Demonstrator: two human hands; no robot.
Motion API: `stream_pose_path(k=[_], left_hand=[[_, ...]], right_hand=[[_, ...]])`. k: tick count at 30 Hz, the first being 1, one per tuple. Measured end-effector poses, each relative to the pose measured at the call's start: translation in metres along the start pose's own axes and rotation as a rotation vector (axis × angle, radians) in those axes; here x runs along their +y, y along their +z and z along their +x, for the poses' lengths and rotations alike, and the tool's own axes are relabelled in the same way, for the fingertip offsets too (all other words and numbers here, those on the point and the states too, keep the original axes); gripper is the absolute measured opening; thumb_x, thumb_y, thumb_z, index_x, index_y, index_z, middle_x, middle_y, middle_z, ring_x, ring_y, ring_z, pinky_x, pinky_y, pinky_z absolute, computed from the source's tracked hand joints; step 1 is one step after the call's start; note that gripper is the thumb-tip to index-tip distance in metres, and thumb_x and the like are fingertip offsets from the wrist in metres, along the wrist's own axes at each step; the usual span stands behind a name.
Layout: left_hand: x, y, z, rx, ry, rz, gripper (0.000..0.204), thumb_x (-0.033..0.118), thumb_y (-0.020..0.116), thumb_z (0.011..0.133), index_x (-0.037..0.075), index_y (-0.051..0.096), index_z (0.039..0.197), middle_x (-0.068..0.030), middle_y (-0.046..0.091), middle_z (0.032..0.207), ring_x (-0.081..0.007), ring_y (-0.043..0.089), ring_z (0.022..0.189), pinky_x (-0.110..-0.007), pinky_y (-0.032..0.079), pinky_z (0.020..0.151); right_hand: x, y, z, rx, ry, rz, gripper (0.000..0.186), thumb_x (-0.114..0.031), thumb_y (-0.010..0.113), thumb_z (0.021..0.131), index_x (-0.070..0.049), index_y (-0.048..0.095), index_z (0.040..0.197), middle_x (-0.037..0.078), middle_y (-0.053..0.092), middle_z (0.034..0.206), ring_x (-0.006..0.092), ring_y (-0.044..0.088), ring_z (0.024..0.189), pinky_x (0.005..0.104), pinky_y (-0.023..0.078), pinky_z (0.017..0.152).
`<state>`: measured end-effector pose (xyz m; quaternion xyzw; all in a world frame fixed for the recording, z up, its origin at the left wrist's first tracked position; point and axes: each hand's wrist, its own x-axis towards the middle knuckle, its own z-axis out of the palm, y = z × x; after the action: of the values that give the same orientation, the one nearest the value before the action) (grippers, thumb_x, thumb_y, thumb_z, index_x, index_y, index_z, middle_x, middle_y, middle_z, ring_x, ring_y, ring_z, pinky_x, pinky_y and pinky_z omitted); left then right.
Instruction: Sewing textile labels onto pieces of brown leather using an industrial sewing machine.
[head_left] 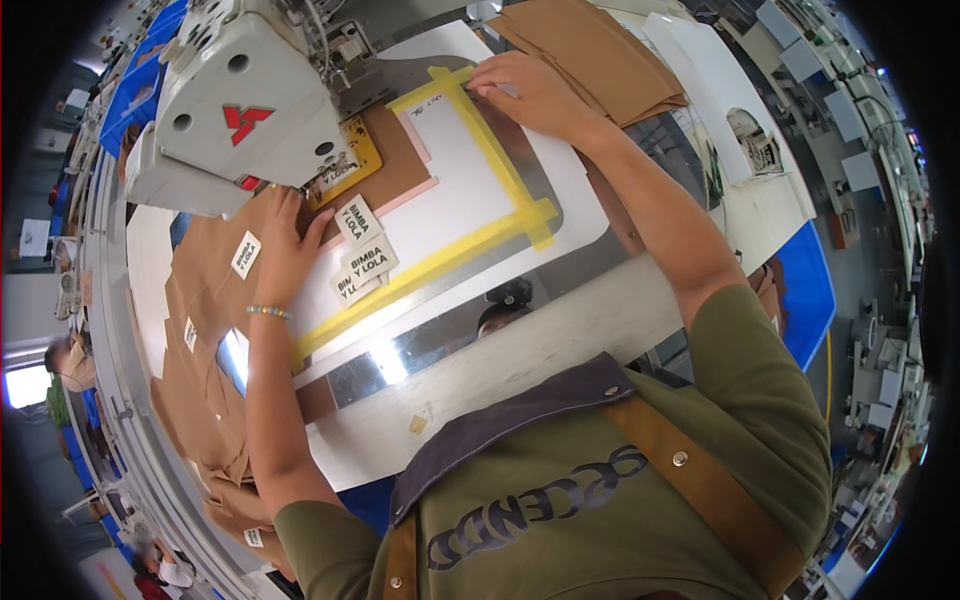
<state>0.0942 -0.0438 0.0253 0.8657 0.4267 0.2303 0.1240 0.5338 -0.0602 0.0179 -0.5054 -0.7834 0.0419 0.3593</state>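
My left hand [286,245] lies beside the sewing machine head [245,110], thumb and fingers apart. Its fingertips are close to the needle area, which the machine partly hides. My right hand [530,92] rests with stretched fingers at the far right corner of a white template board [462,150] edged in yellow tape. Inside that board lies a brown panel [405,165] bordered by pink strips. A yellow frame [362,160] around a cream label sits on the panel under the machine. Several loose cream labels [368,258] with dark print lie right of my left hand.
Brown cut panels [200,370], some bearing cream labels, spread out at the left. A stack of brown sheets [590,55] lies at the back right. Blue bins stand at the far left and at the right [808,295]. A shiny metal plate [440,350] lies before the board.
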Motion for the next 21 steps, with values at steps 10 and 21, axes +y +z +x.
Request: stream_pose_path(k=[10, 21], left_hand=[[-0.025, -0.022, -0.026, -0.092, -0.047, -0.131, 0.064, 0.012, 0.085, 0.087, 0.003, 0.067, 0.148, -0.0132, 0.057, 0.158, -0.0331, 0.050, 0.151, -0.043, 0.037, 0.129], [-0.019, -0.014, -0.013, -0.026, -0.026, -0.105, 0.055, 0.007, 0.089, 0.081, 0.002, 0.070, 0.132, -0.0154, 0.061, 0.133, -0.0362, 0.055, 0.131, -0.046, 0.043, 0.117]], right_hand=[[-0.069, -0.145, 0.010, 0.179, 0.086, 0.095, 0.026, -0.017, 0.069, 0.103, -0.003, 0.080, 0.121, 0.018, 0.075, 0.134, 0.0368, 0.067, 0.130, 0.0472, 0.051, 0.114], [-0.014, -0.122, -0.055, -0.246, 0.443, -0.596, 0.038, -0.034, 0.072, 0.098, -0.006, 0.078, 0.122, 0.013, 0.076, 0.124, 0.0342, 0.070, 0.120, 0.0477, 0.058, 0.100]])
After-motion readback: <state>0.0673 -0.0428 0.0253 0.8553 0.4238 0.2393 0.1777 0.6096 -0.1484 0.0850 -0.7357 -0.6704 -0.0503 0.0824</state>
